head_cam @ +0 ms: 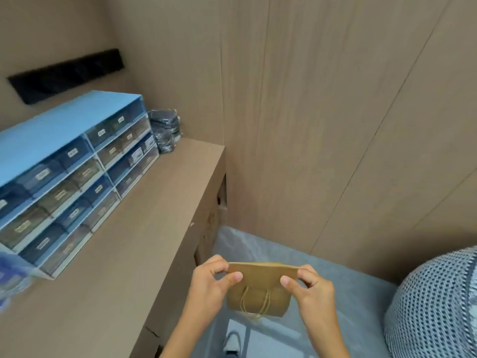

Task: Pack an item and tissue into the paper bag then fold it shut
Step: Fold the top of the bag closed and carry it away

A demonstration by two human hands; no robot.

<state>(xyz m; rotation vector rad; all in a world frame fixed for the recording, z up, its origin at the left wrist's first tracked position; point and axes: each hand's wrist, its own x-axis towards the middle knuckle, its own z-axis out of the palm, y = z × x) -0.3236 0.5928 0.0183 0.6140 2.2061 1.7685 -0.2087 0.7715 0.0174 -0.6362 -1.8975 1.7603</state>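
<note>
A small brown paper bag (260, 290) with twine handles hangs in the air in front of me, off the counter's right end. Its top is folded over toward me and the handles dangle down its front. My left hand (214, 282) pinches the folded top at its left corner, thumb in front. At the right corner my right hand (307, 288) pinches the same fold. What is inside the bag is hidden.
A brown counter (144, 241) runs along the left, carrying a blue drawer organiser (72, 177) with several labelled drawers and a stack of dark packets (165, 130). Wood-panel wall (335, 125) stands ahead. A dotted cushion (436, 306) is at the right; grey floor and a shoe (231, 343) lie below.
</note>
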